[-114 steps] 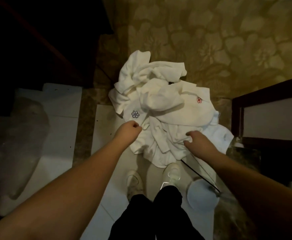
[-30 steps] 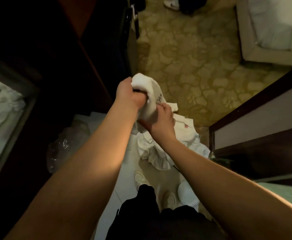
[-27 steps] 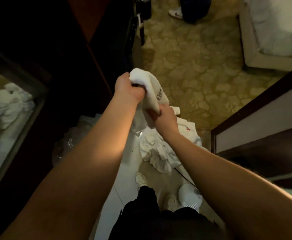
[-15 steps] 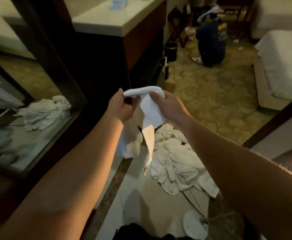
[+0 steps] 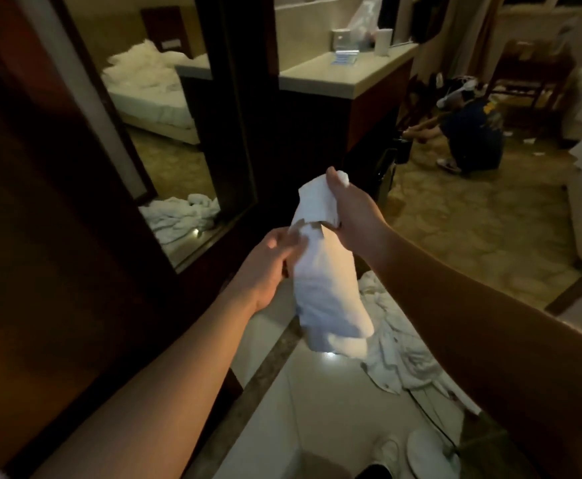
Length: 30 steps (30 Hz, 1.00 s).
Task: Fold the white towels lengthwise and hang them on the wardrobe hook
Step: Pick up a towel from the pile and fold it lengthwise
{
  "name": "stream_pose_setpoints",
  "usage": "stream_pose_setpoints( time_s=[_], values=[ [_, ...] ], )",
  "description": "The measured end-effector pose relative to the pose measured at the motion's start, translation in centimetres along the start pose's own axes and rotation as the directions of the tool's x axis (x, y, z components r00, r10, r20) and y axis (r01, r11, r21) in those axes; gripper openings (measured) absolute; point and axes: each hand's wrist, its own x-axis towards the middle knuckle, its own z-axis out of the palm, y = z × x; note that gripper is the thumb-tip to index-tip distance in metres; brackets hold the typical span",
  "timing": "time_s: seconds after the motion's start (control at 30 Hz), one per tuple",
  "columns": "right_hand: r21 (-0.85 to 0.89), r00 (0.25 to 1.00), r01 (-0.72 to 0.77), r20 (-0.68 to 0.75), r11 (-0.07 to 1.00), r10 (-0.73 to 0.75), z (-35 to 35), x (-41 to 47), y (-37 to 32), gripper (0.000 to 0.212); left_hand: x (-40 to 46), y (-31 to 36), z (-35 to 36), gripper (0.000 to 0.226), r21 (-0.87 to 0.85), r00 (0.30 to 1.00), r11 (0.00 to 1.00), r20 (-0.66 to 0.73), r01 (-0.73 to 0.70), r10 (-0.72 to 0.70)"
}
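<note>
In the head view, at mid-frame, the towel (image 5: pixel 324 281) hangs in the air between both hands, above the tiled floor (image 5: pixel 324 409). The right hand (image 5: pixel 350 210) grips the towel's top end: the thumb lies over the front of the cloth, and a small tuft of cloth shows beyond the thumb tip. The left hand (image 5: pixel 265 266) sits lower and to the left, and pinches the towel's left edge just below a folded-over flap. The towel hangs as a narrow, doubled strip, with its lower end bunched and clear of the floor.

Below and right of the towel, the pile (image 5: pixel 400 354) of more white towels lies crumpled where the tiles meet the carpet (image 5: pixel 472 229). A thin dark cord runs out from under the pile toward the bottom edge. A white shoe (image 5: pixel 384 451) and a white slipper (image 5: pixel 429 452) show on the tiles at the bottom edge.

To the left stands the dark wardrobe (image 5: pixel 51 209) with a mirror (image 5: pixel 168 143) set in its door; the mirror reflects a bed and a heap of white cloth. Behind it, a counter (image 5: pixel 344 72) with a pale top carries a few small items, too dim to identify. At upper right, a second person (image 5: pixel 469 133) in dark clothing crouches on the carpet, well apart from the towels. A hook cannot be made out.
</note>
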Motion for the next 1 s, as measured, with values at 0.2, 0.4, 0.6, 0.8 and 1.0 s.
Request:
stream_pose_setpoints(
  time_s=[0.2, 0.4, 0.6, 0.8, 1.0],
  values=[
    [0.093, 1.000, -0.027, -0.010, 0.995, 0.028, 6.5, -8.3, 2.7, 0.052, -11.9, -1.4, -7.1, 0.008, 0.525, 0.980, 0.851, -0.178, 0.015, 0.093],
    [0.189, 0.956, -0.224, -0.149, 0.956, 0.253, 9.5, -15.5, 2.3, 0.040, -19.6, 3.2, -11.0, 0.020, 0.637, 0.872, 0.764, -0.313, -0.101, 0.376],
    [0.080, 0.934, -0.349, 0.107, 0.934, 0.340, 12.3, -20.2, 2.7, 0.013, -26.4, 8.4, -13.0, 0.022, 0.612, 0.857, 0.773, -0.299, -0.166, 0.420],
    [-0.733, 0.980, -0.009, 0.128, 0.680, 0.151, 15.6, -23.8, 4.3, 0.027, -32.7, 11.2, -15.0, 0.018, 0.830, 0.910, 0.553, -0.174, -0.070, 0.377],
    [-0.522, 0.646, 0.594, 0.763, 0.612, 0.024, 20.2, -28.7, 4.4, 0.057, -38.3, 12.7, -16.7, 0.019, 0.924, 0.951, 0.366, -0.203, 0.108, 0.232]
  ],
)
